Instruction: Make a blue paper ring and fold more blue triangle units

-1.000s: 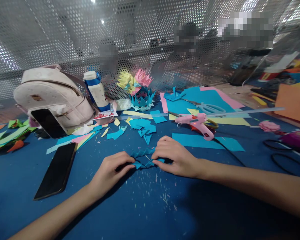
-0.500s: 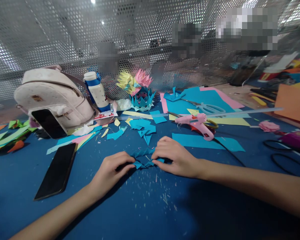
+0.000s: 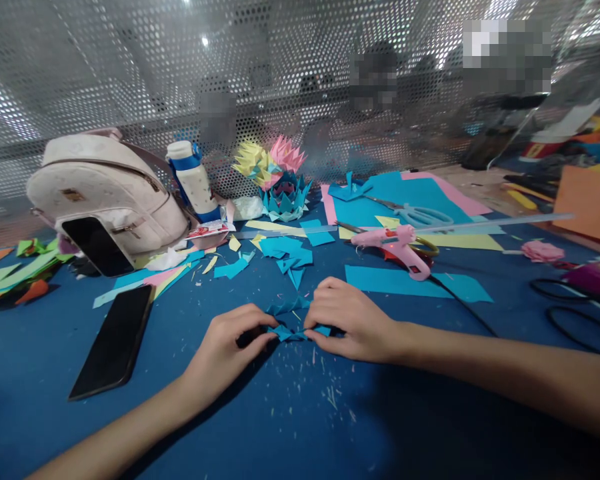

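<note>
The near edge of the folded blue paper band (image 3: 284, 334) has been drawn slightly closer in — its folds now look more bunched. It is held low at 6 o'clock, pinched between closed thumb and fingers by the left hand (image 3: 225, 340) and right hand (image 3: 353, 323). At its 2 o'clock, the pink glue gun (image 3: 411, 257) is left untouched.

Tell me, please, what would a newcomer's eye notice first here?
Probably the spiky yellow paper flower and pink paper flower, at the back before the perforated panel. Then the pink glue gun, right of centre. Nearer, the left hand and right hand holding a folded blue paper strip.
</note>
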Available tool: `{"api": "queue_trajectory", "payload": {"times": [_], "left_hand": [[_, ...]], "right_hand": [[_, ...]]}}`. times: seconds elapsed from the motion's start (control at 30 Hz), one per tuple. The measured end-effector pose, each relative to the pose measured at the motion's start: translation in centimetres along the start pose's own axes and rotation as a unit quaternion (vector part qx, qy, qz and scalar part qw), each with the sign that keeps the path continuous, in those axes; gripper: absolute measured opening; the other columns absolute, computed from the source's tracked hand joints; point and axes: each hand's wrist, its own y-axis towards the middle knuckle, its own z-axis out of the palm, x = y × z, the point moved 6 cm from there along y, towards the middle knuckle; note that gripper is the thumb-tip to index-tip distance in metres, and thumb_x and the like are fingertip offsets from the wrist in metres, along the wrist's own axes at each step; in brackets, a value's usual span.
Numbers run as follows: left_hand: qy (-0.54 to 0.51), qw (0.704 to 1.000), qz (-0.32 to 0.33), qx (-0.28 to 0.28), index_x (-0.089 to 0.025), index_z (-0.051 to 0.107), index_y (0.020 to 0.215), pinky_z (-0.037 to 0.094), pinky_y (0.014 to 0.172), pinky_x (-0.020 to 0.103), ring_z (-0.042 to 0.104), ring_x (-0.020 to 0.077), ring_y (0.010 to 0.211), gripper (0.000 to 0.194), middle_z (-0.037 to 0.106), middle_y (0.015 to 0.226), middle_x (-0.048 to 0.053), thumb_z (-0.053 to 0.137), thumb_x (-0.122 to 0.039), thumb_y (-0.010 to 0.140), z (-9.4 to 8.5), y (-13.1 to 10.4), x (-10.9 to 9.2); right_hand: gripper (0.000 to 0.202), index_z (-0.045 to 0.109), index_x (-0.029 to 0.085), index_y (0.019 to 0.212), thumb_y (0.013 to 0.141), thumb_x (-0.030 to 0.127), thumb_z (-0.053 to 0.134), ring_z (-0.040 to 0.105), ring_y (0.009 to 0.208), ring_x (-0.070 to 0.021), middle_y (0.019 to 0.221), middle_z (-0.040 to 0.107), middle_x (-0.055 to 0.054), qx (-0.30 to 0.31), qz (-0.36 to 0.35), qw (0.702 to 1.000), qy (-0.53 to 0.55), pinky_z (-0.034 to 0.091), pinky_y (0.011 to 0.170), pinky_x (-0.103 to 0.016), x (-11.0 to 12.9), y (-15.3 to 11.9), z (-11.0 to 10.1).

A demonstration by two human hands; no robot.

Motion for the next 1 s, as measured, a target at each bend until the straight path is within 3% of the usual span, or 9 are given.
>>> {"api": "queue_trajectory", "payload": {"times": [0.17,0.57,0.9,1.0], "left_hand": [[-0.016,0.999,-0.025,-0.013,-0.018,0.072,0.09,0.045,0.062,0.023,0.06,0.0124,0.066,0.009,0.066,0.078,0.002,0.064,-0.021,0.093,0.3,0.1,0.1],[-0.079,0.989,-0.113,-0.046,-0.017,0.073,0.087,0.041,0.052,0.02,0.059,0.0093,0.054,0.011,0.063,0.073,0.0,0.065,-0.025,0.09,0.5,0.2,1.1],[-0.055,0.993,-0.096,-0.034,-0.018,0.069,0.076,0.035,0.061,0.022,0.051,0.0122,0.069,0.016,0.061,0.076,0.0,0.063,-0.026,0.089,1.0,0.9,0.2],[-0.047,0.993,-0.096,-0.044,-0.018,0.066,0.076,0.033,0.059,0.022,0.048,0.0111,0.065,0.016,0.058,0.073,-0.002,0.061,-0.025,0.09,0.8,1.2,-0.2]], "right_hand": [[0.018,0.062,0.019,0.082,0.096,0.023,0.052,0.051,0.069,-0.0135,0.071,0.065,0.002,-0.003,0.001,1.0,0.009,0.035,0.08,-0.032,0.2,0.1,0.1],[0.018,0.057,0.018,0.079,0.095,0.025,0.053,0.048,0.067,-0.0118,0.069,0.055,0.003,-0.005,0.087,0.993,0.075,0.035,0.078,-0.029,-0.7,0.3,0.0],[0.011,0.063,0.019,0.09,0.095,0.022,0.053,0.053,0.075,-0.0142,0.078,0.064,0.0,0.016,0.09,0.99,0.106,0.036,0.082,-0.031,-0.2,0.6,0.2],[0.01,0.061,0.019,0.091,0.095,0.022,0.053,0.053,0.077,-0.0152,0.08,0.063,-0.001,0.034,0.107,0.989,0.098,0.036,0.082,-0.032,0.0,0.7,0.1]]}}
